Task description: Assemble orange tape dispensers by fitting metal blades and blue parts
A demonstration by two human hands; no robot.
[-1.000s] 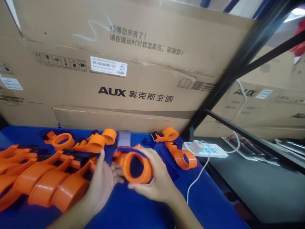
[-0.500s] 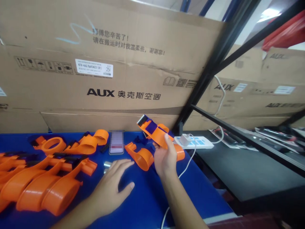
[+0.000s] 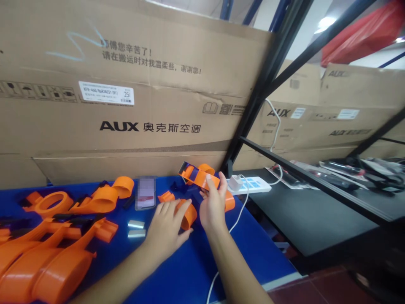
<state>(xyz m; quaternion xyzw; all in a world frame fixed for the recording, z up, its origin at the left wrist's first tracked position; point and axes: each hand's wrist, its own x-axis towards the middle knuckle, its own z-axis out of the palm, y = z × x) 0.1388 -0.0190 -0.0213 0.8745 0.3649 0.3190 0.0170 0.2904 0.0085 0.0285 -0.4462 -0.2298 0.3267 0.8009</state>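
My right hand (image 3: 213,209) is closed around an orange tape dispenser (image 3: 199,177) with a dark blue part and a dark end, tilted up to the left above the blue table. My left hand (image 3: 166,226) curls over an orange dispenser frame (image 3: 189,216) on the table, with fingers across its top and thumb near its lower edge. That frame is partly hidden by the fingers. Two small silvery metal pieces (image 3: 136,233) lie left of my left hand. Dark blue parts (image 3: 176,186) sit behind it.
More orange tape dispensers (image 3: 63,270) crowd the left side. A phone (image 3: 146,194) stands near the back edge. A white power strip (image 3: 253,184) with a plug lies at right, its cable (image 3: 242,211) crossing the table. Cardboard boxes (image 3: 133,101) and a black shelf frame (image 3: 256,97) rise behind.
My left hand has moved right, from over the metal pieces onto the orange frame, uncovering both pieces. The right hand still holds its dispenser. The view has shifted to the right.
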